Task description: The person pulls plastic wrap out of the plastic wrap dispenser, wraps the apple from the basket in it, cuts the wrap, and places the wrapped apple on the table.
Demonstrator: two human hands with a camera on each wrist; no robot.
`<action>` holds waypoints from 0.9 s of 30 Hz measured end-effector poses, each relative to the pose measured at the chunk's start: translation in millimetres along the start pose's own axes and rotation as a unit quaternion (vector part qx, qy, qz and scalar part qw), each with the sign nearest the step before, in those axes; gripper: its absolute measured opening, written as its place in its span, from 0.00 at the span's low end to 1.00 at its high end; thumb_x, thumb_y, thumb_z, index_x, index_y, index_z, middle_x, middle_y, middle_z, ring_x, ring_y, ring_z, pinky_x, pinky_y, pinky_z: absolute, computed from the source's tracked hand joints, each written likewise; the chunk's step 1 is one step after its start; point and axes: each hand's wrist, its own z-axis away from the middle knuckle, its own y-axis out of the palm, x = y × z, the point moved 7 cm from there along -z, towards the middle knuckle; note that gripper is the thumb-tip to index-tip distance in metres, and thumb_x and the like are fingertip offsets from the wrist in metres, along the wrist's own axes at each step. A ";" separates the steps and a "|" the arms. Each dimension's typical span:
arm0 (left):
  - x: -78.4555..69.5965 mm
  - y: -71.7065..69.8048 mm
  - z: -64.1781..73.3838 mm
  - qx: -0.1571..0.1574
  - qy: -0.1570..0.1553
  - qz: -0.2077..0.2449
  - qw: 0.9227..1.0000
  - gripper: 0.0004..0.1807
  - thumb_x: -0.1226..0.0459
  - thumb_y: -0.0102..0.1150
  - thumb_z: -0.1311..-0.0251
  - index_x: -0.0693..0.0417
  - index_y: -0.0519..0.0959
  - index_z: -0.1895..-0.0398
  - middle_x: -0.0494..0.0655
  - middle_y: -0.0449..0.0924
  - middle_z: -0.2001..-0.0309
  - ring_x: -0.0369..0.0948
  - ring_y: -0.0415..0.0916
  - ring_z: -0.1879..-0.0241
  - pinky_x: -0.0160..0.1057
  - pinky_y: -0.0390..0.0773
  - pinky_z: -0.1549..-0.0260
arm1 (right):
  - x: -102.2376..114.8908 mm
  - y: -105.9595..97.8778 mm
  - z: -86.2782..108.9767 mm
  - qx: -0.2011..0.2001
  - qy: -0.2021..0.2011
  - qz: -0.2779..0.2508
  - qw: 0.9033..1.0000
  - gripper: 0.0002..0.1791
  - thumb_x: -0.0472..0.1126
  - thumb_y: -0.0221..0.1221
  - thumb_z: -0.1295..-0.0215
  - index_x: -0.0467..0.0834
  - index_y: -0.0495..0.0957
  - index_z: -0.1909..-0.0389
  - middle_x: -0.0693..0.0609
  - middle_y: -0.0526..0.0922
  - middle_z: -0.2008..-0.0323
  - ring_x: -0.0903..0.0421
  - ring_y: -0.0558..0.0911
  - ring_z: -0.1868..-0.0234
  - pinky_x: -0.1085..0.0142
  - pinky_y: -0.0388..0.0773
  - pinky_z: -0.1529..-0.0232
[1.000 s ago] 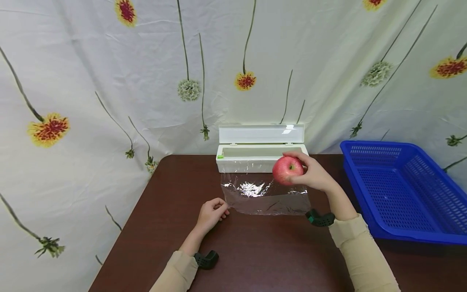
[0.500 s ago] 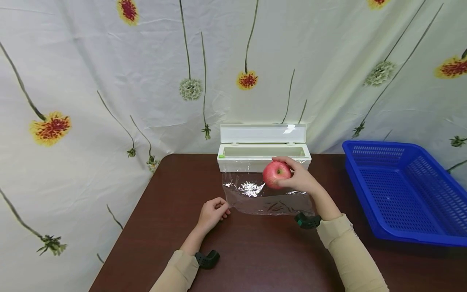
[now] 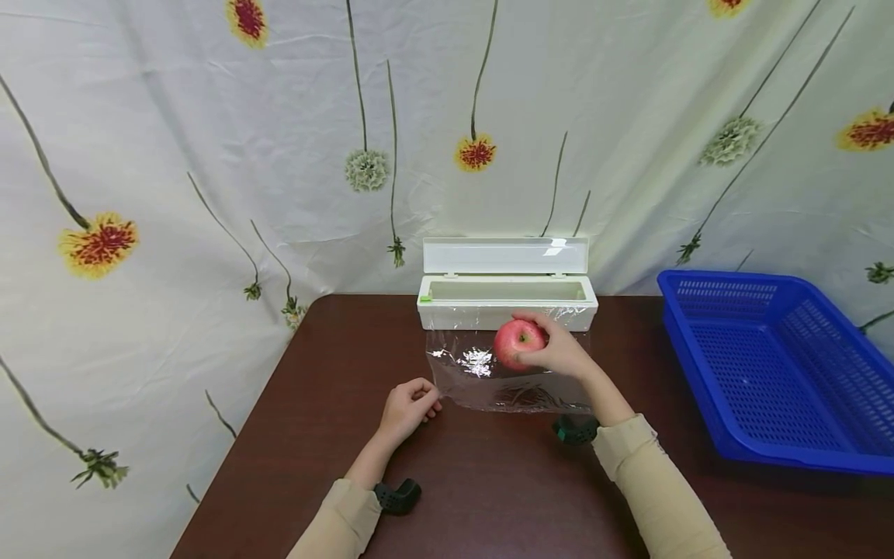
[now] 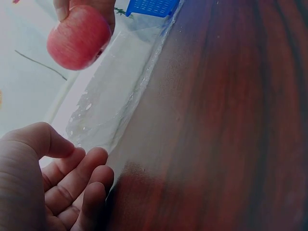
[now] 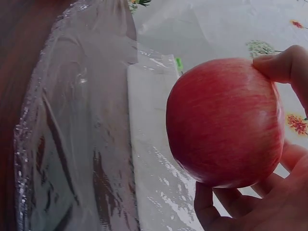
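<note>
A red apple point(image 3: 515, 345) is in my right hand point(image 3: 564, 357), gripped between thumb and fingers above a sheet of clear plastic wrap point(image 3: 482, 392). The right wrist view shows the apple point(image 5: 221, 125) apart from the wrap point(image 5: 82, 120) below it. My left hand point(image 3: 407, 411) rests near the sheet's front left corner. In the left wrist view its thumb and index finger pinch the edge of the wrap point(image 4: 113, 91). The sheet runs out from a white dispenser box point(image 3: 506, 314), whose lid point(image 3: 506, 256) stands raised at the back.
A blue plastic basket point(image 3: 719, 388) with slotted sides stands to the right on the dark brown table point(image 3: 335, 349). Behind the table hangs a white flowered cloth point(image 3: 300, 116). Each wrist wears a black device point(image 3: 398, 497).
My right hand has carried the apple left and slightly down, toward the middle of the wrap. The left hand has stayed at the wrap's corner.
</note>
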 end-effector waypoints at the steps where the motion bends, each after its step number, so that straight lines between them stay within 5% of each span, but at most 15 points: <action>1: 0.0 0.1 -0.1 0.000 0.000 0.000 1.000 0.08 0.68 0.54 0.40 0.56 0.80 0.75 0.43 0.79 0.81 0.40 0.75 0.82 0.36 0.77 0.82 | -1.1 1.0 -0.2 -0.001 0.001 0.002 1.000 0.34 0.31 0.65 0.51 0.32 0.66 0.40 0.34 0.73 0.50 0.43 0.74 0.53 0.59 0.75 0.56; 6: -0.4 -0.4 -0.3 -0.001 -0.001 0.000 1.000 0.08 0.68 0.54 0.40 0.55 0.80 0.75 0.43 0.79 0.81 0.40 0.75 0.82 0.36 0.76 0.82 | -2.2 7.0 -1.2 0.002 0.001 0.012 1.000 0.34 0.31 0.66 0.50 0.30 0.67 0.40 0.34 0.74 0.50 0.42 0.74 0.53 0.58 0.75 0.56; 14: -0.2 0.9 0.0 0.000 -0.006 0.001 1.000 0.08 0.68 0.54 0.40 0.55 0.80 0.75 0.43 0.79 0.81 0.41 0.75 0.82 0.37 0.77 0.82 | -50.2 16.3 -15.3 0.001 0.008 0.002 1.000 0.37 0.35 0.68 0.51 0.34 0.67 0.39 0.37 0.74 0.48 0.44 0.74 0.52 0.55 0.75 0.55; 27: -2.0 0.1 1.0 0.000 -0.002 -0.003 1.000 0.08 0.68 0.54 0.39 0.56 0.80 0.74 0.43 0.79 0.81 0.40 0.75 0.82 0.37 0.77 0.81 | -68.8 25.0 -19.3 -0.002 0.019 0.023 1.000 0.36 0.40 0.68 0.52 0.40 0.69 0.39 0.41 0.75 0.48 0.47 0.75 0.52 0.56 0.75 0.54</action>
